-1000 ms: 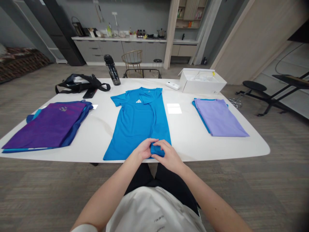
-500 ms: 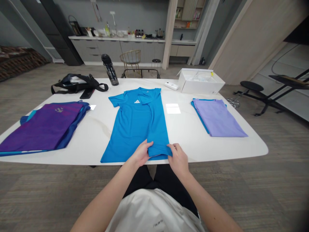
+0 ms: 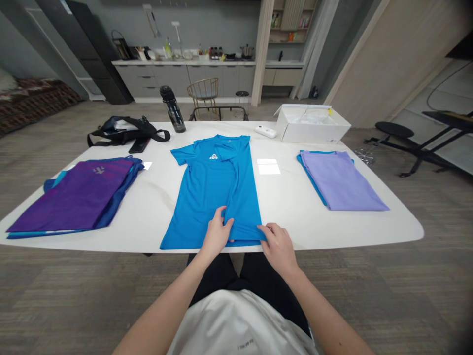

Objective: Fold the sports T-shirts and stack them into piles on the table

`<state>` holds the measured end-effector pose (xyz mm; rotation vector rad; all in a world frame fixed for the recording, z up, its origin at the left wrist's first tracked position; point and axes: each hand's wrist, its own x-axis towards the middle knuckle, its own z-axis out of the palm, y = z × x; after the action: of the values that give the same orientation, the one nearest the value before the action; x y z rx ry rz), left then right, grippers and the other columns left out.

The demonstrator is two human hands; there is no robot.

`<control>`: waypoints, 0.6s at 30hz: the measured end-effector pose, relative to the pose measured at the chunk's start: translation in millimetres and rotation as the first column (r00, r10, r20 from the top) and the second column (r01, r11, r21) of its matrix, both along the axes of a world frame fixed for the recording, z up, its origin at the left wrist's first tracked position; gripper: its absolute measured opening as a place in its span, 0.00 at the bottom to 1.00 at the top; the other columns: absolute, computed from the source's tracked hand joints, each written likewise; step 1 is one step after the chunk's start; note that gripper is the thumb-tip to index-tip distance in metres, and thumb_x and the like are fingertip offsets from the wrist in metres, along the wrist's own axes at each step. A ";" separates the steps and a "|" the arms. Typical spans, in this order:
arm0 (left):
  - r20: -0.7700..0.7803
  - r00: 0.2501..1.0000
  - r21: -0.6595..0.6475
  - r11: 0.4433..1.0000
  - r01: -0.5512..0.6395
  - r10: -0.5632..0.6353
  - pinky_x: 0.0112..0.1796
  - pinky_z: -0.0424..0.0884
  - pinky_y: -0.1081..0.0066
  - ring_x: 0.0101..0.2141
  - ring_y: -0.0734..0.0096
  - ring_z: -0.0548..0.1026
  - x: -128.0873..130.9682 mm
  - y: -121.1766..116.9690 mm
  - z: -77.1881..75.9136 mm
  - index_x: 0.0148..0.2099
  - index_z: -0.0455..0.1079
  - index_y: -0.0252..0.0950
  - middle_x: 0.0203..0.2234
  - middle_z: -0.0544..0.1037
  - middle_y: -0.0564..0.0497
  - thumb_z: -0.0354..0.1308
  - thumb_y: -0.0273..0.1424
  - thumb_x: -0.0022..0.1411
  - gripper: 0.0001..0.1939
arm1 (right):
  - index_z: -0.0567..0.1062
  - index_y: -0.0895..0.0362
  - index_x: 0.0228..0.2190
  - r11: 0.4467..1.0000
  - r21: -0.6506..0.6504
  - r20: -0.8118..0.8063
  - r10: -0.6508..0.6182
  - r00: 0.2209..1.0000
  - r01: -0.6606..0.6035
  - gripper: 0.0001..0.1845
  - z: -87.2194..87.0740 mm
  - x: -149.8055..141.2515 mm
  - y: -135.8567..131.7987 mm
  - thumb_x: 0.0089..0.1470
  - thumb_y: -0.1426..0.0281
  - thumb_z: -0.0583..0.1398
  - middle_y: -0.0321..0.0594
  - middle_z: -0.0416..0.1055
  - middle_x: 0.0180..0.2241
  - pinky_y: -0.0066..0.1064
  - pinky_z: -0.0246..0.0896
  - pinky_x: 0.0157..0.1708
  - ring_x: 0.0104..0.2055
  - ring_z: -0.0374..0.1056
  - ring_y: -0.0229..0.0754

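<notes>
A blue T-shirt [image 3: 203,197] lies front up before me, collar away from me and hem near the table's front edge. Its right side is folded inward over the front, and the left sleeve sticks out. My left hand [image 3: 215,235] rests on the shirt beside the folded edge near the hem, thumb and forefinger apart; its other fingers are partly hidden. At the right-hand hem corner, my right hand [image 3: 280,247] pinches the cloth between thumb and fingers.
Folded purple and blue clothes [image 3: 81,197] lie on the left of the white table [image 3: 291,217]. A lavender folded garment [image 3: 343,182] lies on the right. Behind stand a black bag [image 3: 127,129], a phone [image 3: 139,145], a dark bottle [image 3: 172,111], a small white device [image 3: 266,131] and a white box [image 3: 312,129].
My left hand has loosened its grip on the folded edge, its forefinger and thumb now spread on the shirt. My right hand stays at the hem corner. The view has shifted slightly.
</notes>
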<state>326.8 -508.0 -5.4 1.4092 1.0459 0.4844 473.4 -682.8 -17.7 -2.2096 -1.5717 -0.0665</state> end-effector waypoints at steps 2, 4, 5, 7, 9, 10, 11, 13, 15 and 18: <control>0.016 1.000 -0.014 1.000 -0.005 0.005 0.31 0.76 0.62 0.25 0.66 0.73 -2.9 -2.3 2.4 0.68 0.62 0.46 0.30 0.75 0.52 0.65 0.36 0.61 0.34 | 0.76 0.55 0.50 1.000 0.007 -0.008 -0.003 1.000 0.003 0.19 -0.1 -0.3 -0.9 0.59 0.77 0.56 0.45 0.71 0.43 0.40 0.60 0.46 0.44 0.67 0.49; -0.004 1.000 -0.006 1.000 0.005 -0.005 0.30 0.74 0.65 0.20 0.69 0.70 -5.3 -5.3 4.2 0.68 0.62 0.46 0.25 0.71 0.56 0.65 0.36 0.61 0.34 | 0.77 0.54 0.47 1.000 0.007 -0.017 0.010 1.000 -0.010 0.16 -0.1 0.1 -1.7 0.59 0.77 0.57 0.45 0.71 0.42 0.40 0.60 0.46 0.44 0.68 0.48; -0.037 0.999 0.005 1.000 0.031 -0.031 0.30 0.74 0.65 0.18 0.70 0.69 -6.5 -6.6 4.7 0.68 0.62 0.46 0.23 0.70 0.57 0.64 0.36 0.61 0.34 | 0.78 0.54 0.46 1.000 0.008 -0.022 0.018 1.000 -0.018 0.15 -0.2 0.5 -2.4 0.59 0.76 0.57 0.45 0.71 0.42 0.40 0.60 0.46 0.44 0.68 0.48; -0.128 0.987 0.037 0.994 0.105 -0.099 0.30 0.72 0.66 0.16 0.68 0.69 -9.7 -8.7 5.7 0.68 0.63 0.46 0.20 0.68 0.59 0.63 0.36 0.62 0.32 | 0.78 0.53 0.44 0.999 0.017 -0.026 0.030 0.999 -0.029 0.13 -0.2 1.7 -4.9 0.61 0.74 0.57 0.45 0.72 0.41 0.40 0.59 0.47 0.44 0.68 0.48; -0.228 0.962 0.092 0.980 0.176 -0.151 0.33 0.72 0.65 0.18 0.64 0.72 -15.1 -9.9 7.7 0.67 0.64 0.45 0.18 0.68 0.58 0.62 0.36 0.62 0.32 | 0.79 0.53 0.45 0.998 0.034 -0.030 0.045 0.999 -0.044 0.12 0.1 2.9 -9.6 0.64 0.72 0.57 0.45 0.72 0.42 0.40 0.58 0.47 0.45 0.68 0.48; -0.284 0.945 0.131 0.970 0.205 -0.162 0.36 0.72 0.64 0.21 0.61 0.75 -18.7 -9.9 9.5 0.67 0.64 0.44 0.18 0.70 0.56 0.63 0.36 0.61 0.32 | 0.79 0.53 0.45 0.998 0.039 -0.034 0.055 0.998 -0.053 0.12 0.7 3.4 -12.7 0.65 0.70 0.57 0.46 0.73 0.43 0.41 0.58 0.48 0.45 0.68 0.48; -0.350 0.922 0.174 0.956 0.237 -0.165 0.38 0.71 0.63 0.25 0.57 0.77 -22.9 -9.1 12.0 0.67 0.65 0.44 0.20 0.73 0.53 0.64 0.36 0.60 0.33 | 0.79 0.53 0.46 0.997 0.042 -0.039 0.067 0.997 -0.065 0.12 1.7 3.7 -16.0 0.66 0.68 0.57 0.46 0.73 0.43 0.41 0.58 0.48 0.46 0.68 0.48; -0.502 0.847 0.247 0.910 0.334 -0.174 0.41 0.70 0.60 0.34 0.47 0.80 -31.0 -3.8 19.1 0.65 0.68 0.43 0.27 0.79 0.45 0.67 0.38 0.56 0.34 | 0.79 0.53 0.46 0.995 0.044 -0.054 0.087 0.995 -0.085 0.12 5.3 4.1 -21.2 0.66 0.64 0.59 0.46 0.73 0.44 0.42 0.57 0.48 0.46 0.68 0.48; -0.637 0.749 0.292 0.843 0.452 -0.181 0.42 0.70 0.57 0.40 0.40 0.79 -34.7 9.0 28.0 0.61 0.71 0.43 0.34 0.81 0.39 0.67 0.42 0.55 0.32 | 0.80 0.53 0.44 0.994 0.045 -0.074 0.100 0.992 -0.096 0.13 11.3 5.2 -19.8 0.65 0.60 0.60 0.46 0.74 0.42 0.42 0.57 0.47 0.44 0.68 0.48; -0.699 0.688 0.362 0.734 0.574 -0.194 0.42 0.70 0.59 0.42 0.44 0.79 -20.2 44.6 40.0 0.59 0.72 0.44 0.39 0.82 0.39 0.60 0.45 0.63 0.25 | 0.80 0.53 0.36 0.989 0.024 -0.106 0.150 0.983 -0.148 0.14 24.1 12.3 6.7 0.67 0.60 0.57 0.44 0.74 0.38 0.41 0.57 0.46 0.42 0.68 0.46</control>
<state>306.6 -463.5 34.6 2.3887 1.0877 -0.0558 485.7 -676.0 6.4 -2.0403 -1.6642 0.0828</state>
